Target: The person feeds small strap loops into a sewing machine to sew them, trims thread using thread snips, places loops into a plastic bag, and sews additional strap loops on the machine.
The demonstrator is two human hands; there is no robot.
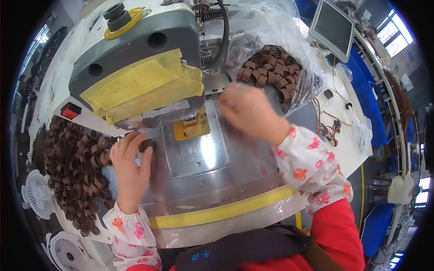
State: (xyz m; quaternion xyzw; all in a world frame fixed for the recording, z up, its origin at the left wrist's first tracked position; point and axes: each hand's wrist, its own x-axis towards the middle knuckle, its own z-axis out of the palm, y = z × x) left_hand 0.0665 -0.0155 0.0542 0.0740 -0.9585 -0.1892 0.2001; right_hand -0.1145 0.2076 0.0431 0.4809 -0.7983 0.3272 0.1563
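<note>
Fisheye view from the wearer's head, directed steeply down at close range onto a worktable point(194, 192); left hand point(129, 165) and right hand point(253, 108) flank the centre, a distant window point(398, 44) near the rim.

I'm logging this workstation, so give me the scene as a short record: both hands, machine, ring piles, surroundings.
Left hand: thumb and fingers at a brown ring
Right hand: blurred, right of the machine; contents unclear
Machine: grey head, yellow tape on front
Left pile: many brown rings
Right pile: fewer, by clear plastic
Surroundings: white fans lower left, screen upper right
</note>
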